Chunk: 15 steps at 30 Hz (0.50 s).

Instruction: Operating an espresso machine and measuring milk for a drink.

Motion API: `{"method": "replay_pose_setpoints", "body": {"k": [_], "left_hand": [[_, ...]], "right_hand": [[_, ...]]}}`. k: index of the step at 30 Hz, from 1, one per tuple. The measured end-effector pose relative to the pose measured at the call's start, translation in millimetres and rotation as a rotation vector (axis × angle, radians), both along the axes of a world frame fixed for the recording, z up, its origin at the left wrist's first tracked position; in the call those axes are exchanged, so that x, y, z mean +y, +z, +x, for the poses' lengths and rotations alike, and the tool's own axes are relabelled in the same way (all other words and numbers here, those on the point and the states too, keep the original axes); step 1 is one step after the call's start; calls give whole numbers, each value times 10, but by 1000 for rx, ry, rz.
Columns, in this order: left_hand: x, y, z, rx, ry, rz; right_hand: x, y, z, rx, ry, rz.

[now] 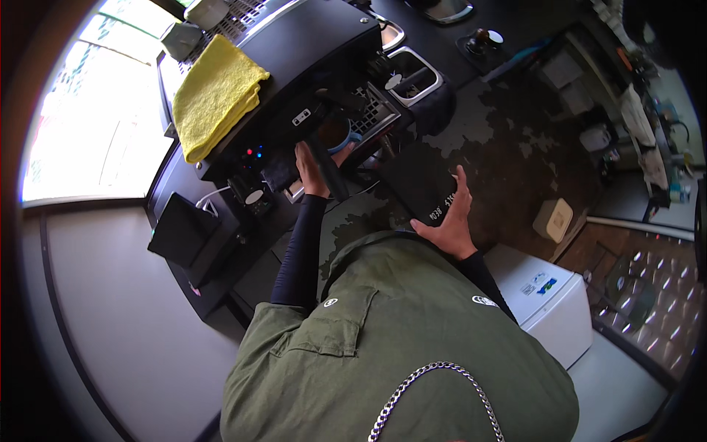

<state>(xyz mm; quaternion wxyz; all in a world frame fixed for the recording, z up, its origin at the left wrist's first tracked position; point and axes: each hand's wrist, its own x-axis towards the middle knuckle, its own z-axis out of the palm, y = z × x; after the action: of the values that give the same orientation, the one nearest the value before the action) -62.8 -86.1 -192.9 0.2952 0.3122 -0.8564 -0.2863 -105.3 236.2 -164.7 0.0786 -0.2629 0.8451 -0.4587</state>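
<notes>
My left hand (314,175) reaches under an espresso machine (315,38), partly hidden behind a black portafilter handle (327,166). Its fingers are around a blue cup (338,145) with dark contents, which stands below the group head beside the slatted drip tray (374,113). My right hand (450,224) holds a dark, flat-looking object (417,185) by its near right corner, thumb at the lower edge and fingers up the right side. White writing shows on that object; what it is, I cannot tell.
A yellow cloth (218,99) lies over the machine's top edge, near cups (182,40). A metal-rimmed container (414,74) and a tamper (481,43) are beyond. At left stands a black tablet-like panel (185,229); at right, a white appliance (547,309) and a cream container (552,220).
</notes>
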Motion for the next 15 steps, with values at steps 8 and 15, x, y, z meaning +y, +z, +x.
{"method": "replay_pose_setpoints", "body": {"k": [8, 15], "left_hand": [[783, -161, 94, 180, 170, 203], [1640, 52, 2, 82, 255, -191]], "right_hand": [[503, 198, -684, -70, 105, -24], [987, 327, -1271, -23, 184, -38]]}}
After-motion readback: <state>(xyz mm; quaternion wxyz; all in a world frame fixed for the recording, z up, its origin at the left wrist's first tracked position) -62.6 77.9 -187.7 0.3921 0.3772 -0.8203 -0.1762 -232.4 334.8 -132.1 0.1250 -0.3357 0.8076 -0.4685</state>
